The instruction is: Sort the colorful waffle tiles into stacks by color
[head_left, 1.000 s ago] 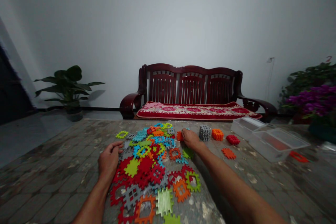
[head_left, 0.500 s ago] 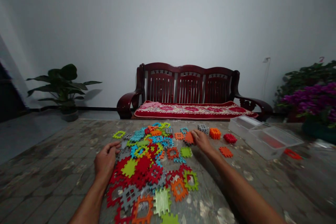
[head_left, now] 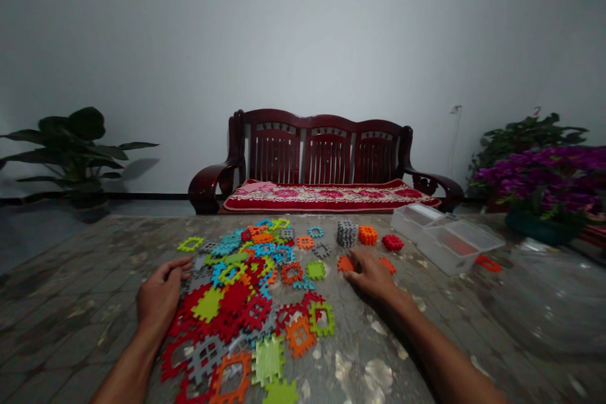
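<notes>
A heap of flat, toothed plastic tiles [head_left: 246, 303] in red, green, orange, blue and grey lies on the mottled table [head_left: 85, 303]. My left hand [head_left: 158, 295] rests at the heap's left edge, fingers loosely curled against the tiles, holding nothing. My right hand [head_left: 372, 274] lies palm down to the right of the heap, its fingertips on a small orange tile [head_left: 345, 263]. Beyond it stand three small stacks: grey [head_left: 346, 233], orange [head_left: 367, 235] and red [head_left: 392, 242].
Two clear plastic boxes [head_left: 445, 240] sit at the right, with a loose orange tile [head_left: 487, 263] beside them. A dark wooden bench [head_left: 322, 167] stands behind the table. Potted plants flank it, green at left [head_left: 71, 145], purple-flowered at right [head_left: 549, 183].
My right hand has drawn back from the far edge of the heap toward me and to the right, sliding an orange tile along. My view has swung right; the left hand stays put.
</notes>
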`<state>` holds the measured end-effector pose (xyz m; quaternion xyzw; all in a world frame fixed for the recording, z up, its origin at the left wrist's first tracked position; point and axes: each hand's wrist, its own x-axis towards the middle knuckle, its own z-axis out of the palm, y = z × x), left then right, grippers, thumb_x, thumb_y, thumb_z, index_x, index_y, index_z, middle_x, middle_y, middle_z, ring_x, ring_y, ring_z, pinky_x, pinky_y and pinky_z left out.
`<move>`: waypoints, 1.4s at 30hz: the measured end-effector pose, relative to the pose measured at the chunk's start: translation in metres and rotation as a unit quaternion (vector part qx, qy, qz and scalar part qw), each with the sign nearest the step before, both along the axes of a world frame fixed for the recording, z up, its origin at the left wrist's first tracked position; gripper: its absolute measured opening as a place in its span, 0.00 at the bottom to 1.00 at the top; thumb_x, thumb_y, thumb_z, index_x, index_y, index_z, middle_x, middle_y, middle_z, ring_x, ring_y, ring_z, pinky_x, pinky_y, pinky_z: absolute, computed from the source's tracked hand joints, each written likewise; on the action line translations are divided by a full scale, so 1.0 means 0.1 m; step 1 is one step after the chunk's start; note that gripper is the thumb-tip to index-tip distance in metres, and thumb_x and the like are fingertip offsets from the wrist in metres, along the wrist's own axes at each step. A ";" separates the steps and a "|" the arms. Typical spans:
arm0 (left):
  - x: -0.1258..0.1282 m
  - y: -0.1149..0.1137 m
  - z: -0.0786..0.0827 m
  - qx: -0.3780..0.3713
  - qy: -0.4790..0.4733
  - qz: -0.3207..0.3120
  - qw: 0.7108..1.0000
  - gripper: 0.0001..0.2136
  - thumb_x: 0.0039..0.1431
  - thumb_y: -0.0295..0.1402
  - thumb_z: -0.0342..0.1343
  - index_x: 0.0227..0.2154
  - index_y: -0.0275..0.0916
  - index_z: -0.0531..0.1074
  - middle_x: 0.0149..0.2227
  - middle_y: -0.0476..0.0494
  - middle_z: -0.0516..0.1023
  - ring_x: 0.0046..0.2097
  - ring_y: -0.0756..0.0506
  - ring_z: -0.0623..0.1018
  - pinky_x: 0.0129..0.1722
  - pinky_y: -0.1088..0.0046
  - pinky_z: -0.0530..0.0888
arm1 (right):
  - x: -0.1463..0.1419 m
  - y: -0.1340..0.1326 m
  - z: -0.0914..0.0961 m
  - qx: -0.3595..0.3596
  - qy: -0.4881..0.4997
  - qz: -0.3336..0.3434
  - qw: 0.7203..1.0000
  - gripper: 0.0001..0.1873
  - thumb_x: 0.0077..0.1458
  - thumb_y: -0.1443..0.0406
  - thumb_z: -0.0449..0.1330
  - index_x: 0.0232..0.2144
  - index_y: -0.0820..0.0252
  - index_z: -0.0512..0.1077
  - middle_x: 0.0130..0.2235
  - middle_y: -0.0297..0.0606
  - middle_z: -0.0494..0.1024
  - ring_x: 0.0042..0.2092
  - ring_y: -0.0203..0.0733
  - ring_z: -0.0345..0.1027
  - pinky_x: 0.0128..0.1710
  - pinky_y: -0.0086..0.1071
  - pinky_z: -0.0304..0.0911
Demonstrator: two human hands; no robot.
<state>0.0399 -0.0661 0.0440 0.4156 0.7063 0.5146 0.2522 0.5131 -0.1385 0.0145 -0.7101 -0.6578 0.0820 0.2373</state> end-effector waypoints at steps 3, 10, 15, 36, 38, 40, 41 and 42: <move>0.00 -0.01 0.00 -0.011 0.004 0.003 1.000 0.14 0.55 0.37 0.50 0.38 0.42 0.79 0.39 0.41 0.87 0.47 0.37 0.85 0.49 0.62 0.79 | -0.08 -0.03 0.01 -0.014 -0.035 0.022 0.999 0.33 0.57 0.60 0.64 0.64 0.62 0.74 0.61 0.52 0.79 0.63 0.59 0.70 0.65 0.47 0.62; -0.03 0.01 -0.02 -0.014 0.018 0.000 1.000 0.16 0.55 0.37 0.51 0.41 0.40 0.80 0.37 0.42 0.87 0.52 0.36 0.85 0.55 0.60 0.77 | 0.28 -0.03 0.08 0.031 0.061 0.046 0.997 0.37 0.53 0.58 0.66 0.64 0.61 0.74 0.58 0.50 0.81 0.58 0.57 0.74 0.61 0.47 0.67; 0.00 -0.03 0.06 -0.036 0.041 0.004 0.999 0.17 0.56 0.37 0.50 0.43 0.40 0.81 0.38 0.42 0.87 0.52 0.36 0.84 0.55 0.59 0.77 | 0.96 -0.11 0.18 0.046 0.191 0.011 0.980 0.34 0.48 0.59 0.68 0.59 0.57 0.79 0.57 0.48 0.83 0.57 0.58 0.77 0.60 0.49 0.70; -0.02 -0.02 0.01 -0.022 0.047 0.000 0.999 0.14 0.56 0.37 0.52 0.40 0.42 0.80 0.36 0.44 0.88 0.53 0.35 0.84 0.56 0.57 0.77 | 1.16 -0.22 -0.01 0.015 0.119 -0.046 0.992 0.23 0.46 0.66 0.67 0.48 0.57 0.83 0.53 0.43 0.86 0.55 0.58 0.79 0.60 0.50 0.70; -0.02 -0.02 0.02 -0.027 0.056 0.003 0.998 0.15 0.56 0.37 0.52 0.40 0.42 0.81 0.34 0.45 0.88 0.52 0.35 0.84 0.54 0.58 0.77 | 1.11 -0.19 0.00 0.015 0.100 -0.052 0.993 0.22 0.49 0.66 0.66 0.48 0.58 0.83 0.52 0.44 0.86 0.55 0.56 0.79 0.60 0.48 0.70; -0.01 -0.02 0.03 -0.034 0.062 0.006 0.997 0.15 0.57 0.38 0.52 0.40 0.42 0.81 0.34 0.45 0.87 0.51 0.35 0.84 0.53 0.59 0.78 | 1.04 -0.15 0.01 0.019 0.073 -0.058 0.995 0.21 0.51 0.67 0.65 0.49 0.59 0.84 0.52 0.44 0.86 0.55 0.55 0.79 0.59 0.46 0.69; -0.01 -0.03 0.04 -0.033 0.063 0.007 0.997 0.14 0.57 0.38 0.51 0.39 0.42 0.81 0.33 0.46 0.87 0.51 0.36 0.84 0.53 0.59 0.78 | 1.01 -0.13 0.02 0.021 0.060 -0.060 0.996 0.21 0.52 0.67 0.65 0.49 0.58 0.84 0.53 0.44 0.86 0.55 0.55 0.79 0.59 0.45 0.69; 0.00 -0.03 0.04 -0.033 0.062 0.006 0.997 0.14 0.57 0.38 0.51 0.39 0.42 0.81 0.33 0.46 0.87 0.51 0.36 0.84 0.53 0.59 0.78 | 0.97 -0.11 0.02 0.022 0.049 -0.060 0.997 0.21 0.53 0.67 0.64 0.49 0.58 0.84 0.53 0.44 0.86 0.55 0.55 0.79 0.59 0.45 0.68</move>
